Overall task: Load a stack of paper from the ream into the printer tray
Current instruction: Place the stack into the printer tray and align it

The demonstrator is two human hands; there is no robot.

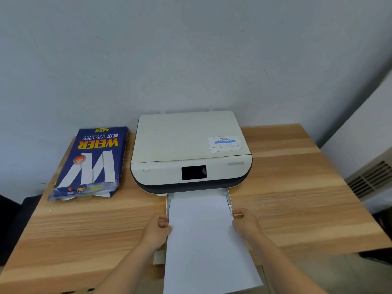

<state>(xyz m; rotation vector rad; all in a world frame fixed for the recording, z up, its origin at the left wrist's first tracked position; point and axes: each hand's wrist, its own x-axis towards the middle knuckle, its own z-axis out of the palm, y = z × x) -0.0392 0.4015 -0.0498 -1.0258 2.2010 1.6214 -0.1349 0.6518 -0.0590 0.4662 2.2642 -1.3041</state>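
Observation:
A white stack of paper [203, 234] lies in the pulled-out printer tray [228, 198], its far end under the front of the cream printer [186, 149]. My left hand [158, 230] grips the stack's left edge and my right hand [246, 222] grips its right edge, both about halfway along the sheets. The near end of the stack reaches past the table's front edge. The blue ream [93, 162], its near end torn open, lies flat to the left of the printer.
The wooden table [297, 198] stands against a grey wall. A white unit with vent slats [371, 179] sits off the table's right side. A dark object [19, 219] is at the left, below the table edge.

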